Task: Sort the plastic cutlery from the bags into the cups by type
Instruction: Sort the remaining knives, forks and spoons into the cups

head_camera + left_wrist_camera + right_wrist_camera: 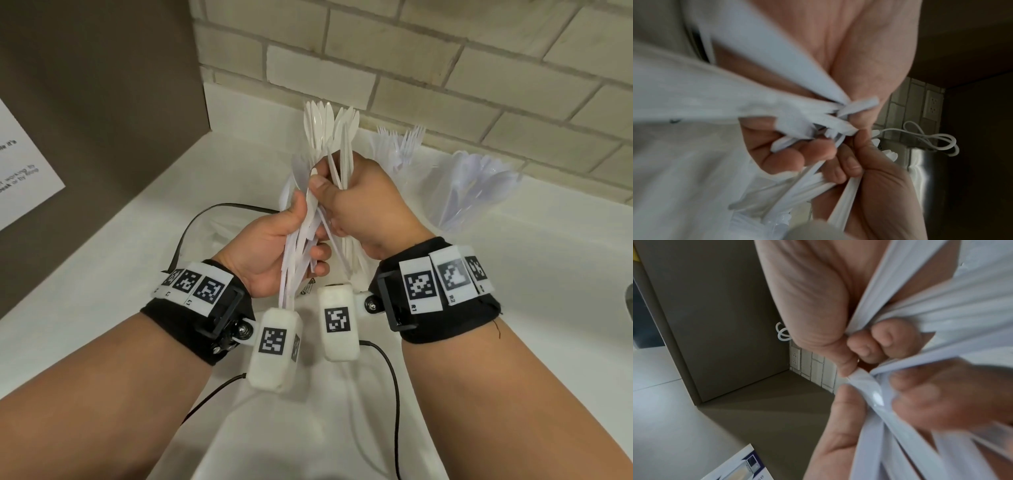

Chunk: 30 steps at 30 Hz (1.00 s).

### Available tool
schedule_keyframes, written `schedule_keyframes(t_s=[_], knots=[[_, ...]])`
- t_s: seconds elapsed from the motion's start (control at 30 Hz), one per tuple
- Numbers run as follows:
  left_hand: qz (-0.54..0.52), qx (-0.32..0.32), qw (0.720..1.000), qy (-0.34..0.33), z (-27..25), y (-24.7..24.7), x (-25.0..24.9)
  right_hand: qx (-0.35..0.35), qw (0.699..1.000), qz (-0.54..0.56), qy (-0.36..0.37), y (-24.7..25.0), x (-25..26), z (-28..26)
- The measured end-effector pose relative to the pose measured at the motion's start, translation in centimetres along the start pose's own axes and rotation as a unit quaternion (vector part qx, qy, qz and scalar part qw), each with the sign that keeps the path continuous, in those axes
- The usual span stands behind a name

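Cutlery [329, 144] (both fists) near backsplash [445, 68]

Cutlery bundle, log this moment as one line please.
left hand grips cutlery bundle | right hand grips it | cups behind

Glossy white plastic cutlery [329, 144], clear plastic cups [466, 192], matt countertop [137, 260].

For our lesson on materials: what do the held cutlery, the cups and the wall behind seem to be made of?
Cutlery bundle: thin white plastic, smooth and slightly glossy.
Fork cup and spoon cup: clear plastic, probably; the cutlery shows through.
Wall: pale brick or tile with matte faces and visible mortar lines.
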<state>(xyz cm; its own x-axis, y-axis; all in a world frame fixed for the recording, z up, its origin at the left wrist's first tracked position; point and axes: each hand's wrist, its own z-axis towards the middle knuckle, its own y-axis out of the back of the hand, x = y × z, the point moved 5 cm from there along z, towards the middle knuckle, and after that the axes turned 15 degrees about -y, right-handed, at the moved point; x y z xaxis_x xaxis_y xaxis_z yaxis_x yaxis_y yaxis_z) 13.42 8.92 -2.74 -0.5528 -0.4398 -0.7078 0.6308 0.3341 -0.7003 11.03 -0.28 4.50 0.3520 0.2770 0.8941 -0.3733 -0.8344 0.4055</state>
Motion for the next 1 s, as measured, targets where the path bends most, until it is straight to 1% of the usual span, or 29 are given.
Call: schedule_keyframes(t_s=[0.1,0.17,0.23,0.33,0.43,0.5,0.57,0.7,0.77,0.8,0.9,0.97,1.0], knots=[[0.002,-0.040,0.999,0.001,0.1,0.2,-0.4,-0.011,1.000,0.007,-0.012,0.1,-0.3,0.0],[-0.012,-0.062,0.998,0.000,0.2,0.4,-0.6,0.004,0.999,0.029,-0.027,0.2,-0.5,-0.1],[0.003,-0.070,0.998,0.002,0.3,0.5,-0.6,0.023,0.997,0.059,-0.039,0.2,-0.6,-0.3],[0.046,-0.076,0.996,0.012,0.2,0.8,-0.6,0.025,0.995,0.085,-0.046,0.4,-0.7,-0.4],[0.054,-0.087,0.995,0.012,0.1,0.7,-0.7,-0.004,0.995,0.083,-0.047,0.6,-1.0,-0.4],[0.051,-0.089,0.995,-0.010,0.1,0.7,-0.9,-0.034,0.995,0.086,-0.042,0.8,-1.0,-0.4],[0.047,-0.095,0.994,-0.035,0.2,0.6,-1.1,-0.052,0.991,0.116,-0.034,1.1,-0.7,-0.6],[0.029,-0.157,0.984,-0.072,0.6,1.3,-1.2,-0.078,0.979,0.190,-0.011,1.8,0.6,-1.1],[0.048,-0.173,0.981,-0.078,0.7,1.6,-1.2,-0.090,0.980,0.175,0.005,2.1,1.1,-0.9],[0.059,-0.168,0.981,-0.077,0.7,1.7,-1.2,-0.086,0.984,0.155,0.011,2.0,1.3,-0.7],[0.087,-0.125,0.986,-0.073,0.7,1.3,-1.1,-0.038,0.998,0.041,0.012,1.0,1.5,-0.6],[0.100,-0.104,0.987,-0.072,0.7,1.1,-1.1,-0.006,1.000,-0.026,0.006,0.2,1.2,-0.6],[0.103,-0.097,0.987,-0.073,0.7,1.1,-1.2,-0.008,0.998,-0.054,0.007,0.0,1.0,-0.5]])
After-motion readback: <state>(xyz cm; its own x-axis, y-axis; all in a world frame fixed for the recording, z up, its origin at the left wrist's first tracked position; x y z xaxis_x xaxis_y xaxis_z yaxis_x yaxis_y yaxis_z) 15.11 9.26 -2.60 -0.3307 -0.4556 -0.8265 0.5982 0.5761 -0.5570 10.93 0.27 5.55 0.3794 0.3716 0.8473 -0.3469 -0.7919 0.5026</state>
